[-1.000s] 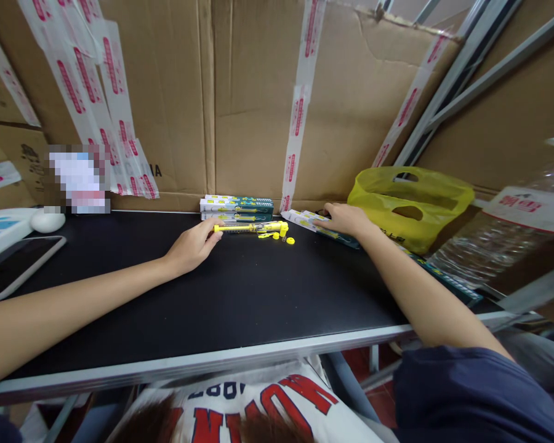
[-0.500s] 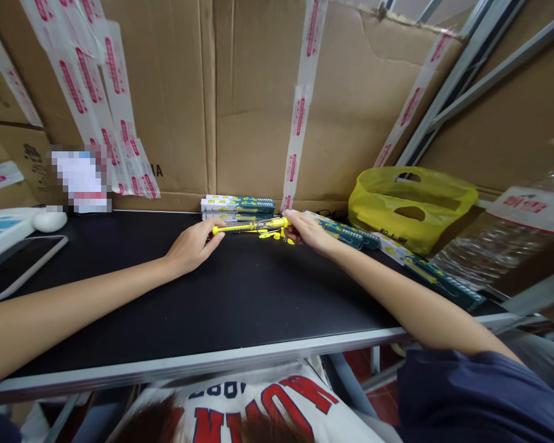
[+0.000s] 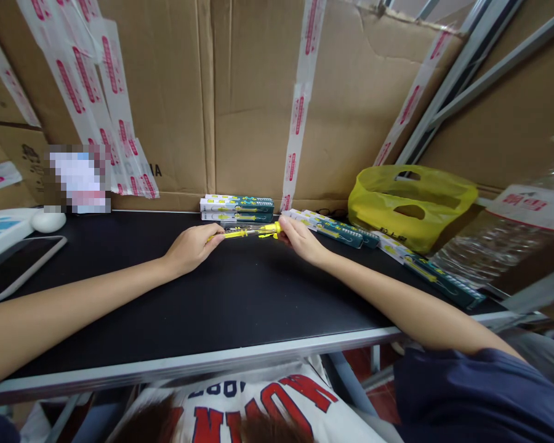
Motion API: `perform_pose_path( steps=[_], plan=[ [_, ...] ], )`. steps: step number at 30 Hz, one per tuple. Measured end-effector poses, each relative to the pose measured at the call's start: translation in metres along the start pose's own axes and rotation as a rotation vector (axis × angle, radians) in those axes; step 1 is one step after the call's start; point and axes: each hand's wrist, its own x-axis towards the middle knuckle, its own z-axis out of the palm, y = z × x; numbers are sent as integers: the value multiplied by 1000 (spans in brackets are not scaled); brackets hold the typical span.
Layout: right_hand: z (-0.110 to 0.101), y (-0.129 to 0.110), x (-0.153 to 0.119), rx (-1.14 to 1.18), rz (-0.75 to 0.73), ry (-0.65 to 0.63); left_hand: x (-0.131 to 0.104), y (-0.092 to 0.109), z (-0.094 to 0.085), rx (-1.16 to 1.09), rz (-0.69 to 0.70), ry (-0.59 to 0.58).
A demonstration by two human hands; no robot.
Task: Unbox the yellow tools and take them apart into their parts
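Above the dark tabletop, both my hands are on a slim yellow tool with a clear barrel [image 3: 250, 232]. My left hand [image 3: 194, 247] pinches its left end between thumb and fingers. At the other end, my right hand [image 3: 301, 237] grips beside the wider yellow part [image 3: 271, 229]; its lower fingers are partly hidden. Just behind the tool lies a stack of slim printed boxes [image 3: 237, 208]. More boxes of the same kind [image 3: 335, 227] lie beyond my right hand, with a yellow tool pictured on them.
A yellow plastic bag [image 3: 410, 212] and a large clear bottle [image 3: 498, 237] stand at the right, near another printed box [image 3: 431, 274]. A phone [image 3: 21, 267] and a white device [image 3: 4, 231] are at the left. Taped cardboard [image 3: 253, 104] rises behind the table [image 3: 221, 307].
The tool has dropped slightly and turned in my hands. My left fingers now cover more of its left end. The small yellow pieces seen below it before are now mostly hidden.
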Motion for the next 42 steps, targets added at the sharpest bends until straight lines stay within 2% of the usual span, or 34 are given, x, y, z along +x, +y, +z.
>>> perform_pose_path(
  steps=[5, 12, 22, 28, 35, 38, 42],
  plan=[
    [0, 0, -2, -33, -53, -17, -2, 1, -1, -7, -2, 2],
    [7, 6, -3, 17, 14, -87, -3, 3, -1, 25, -75, 22],
    [6, 5, -5, 80, -35, -83, -2, 2, -2, -43, 66, 47],
    [9, 8, -4, 142, -78, -107, -2, 4, -3, 5, 61, 11],
    [12, 11, -4, 212, -35, -151, -3, 3, -1, 90, 4, -33],
    [14, 12, -4, 257, -3, -153, -2, 3, 0, 89, 28, -31],
    [15, 8, -6, 274, -29, -152, 0, 4, -1, 131, 93, 9]
  ],
)
